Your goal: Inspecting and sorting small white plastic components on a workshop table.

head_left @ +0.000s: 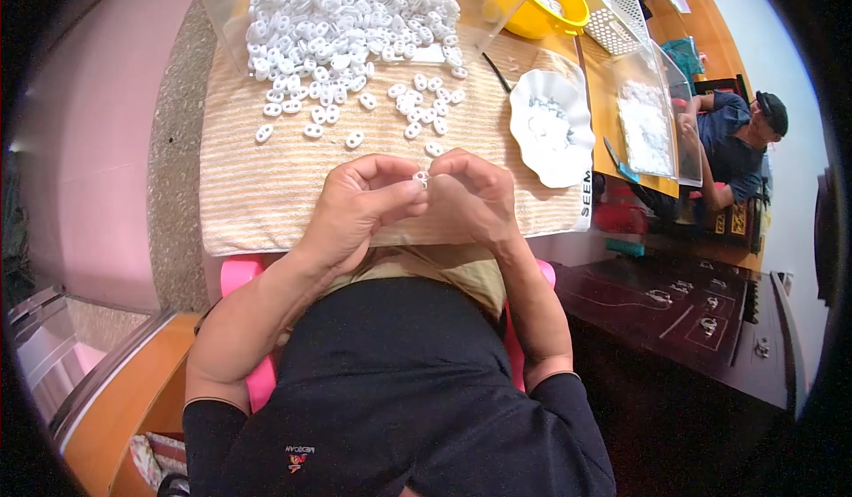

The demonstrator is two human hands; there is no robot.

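Note:
Just above the near edge of the striped towel, my two hands meet fingertip to fingertip. The thumb and fingers of my left hand (359, 206) pinch a small white plastic piece (422, 177). My right hand (479, 197) is closed in a pinch right beside it; whatever its fingertips hold is too small and hidden to make out. Beyond my hands lies a loose white two-hole oval piece (433, 149). More such pieces are scattered farther off, in front of a large heap (355, 27) of them.
A striped towel (257, 186) covers the table. To the right stands a white wavy-rimmed dish (572, 164) with small pieces in it. Farther back are a yellow basin (572, 13) and a clear box (643, 129) of white pieces. Another person (732, 138) sits at the right.

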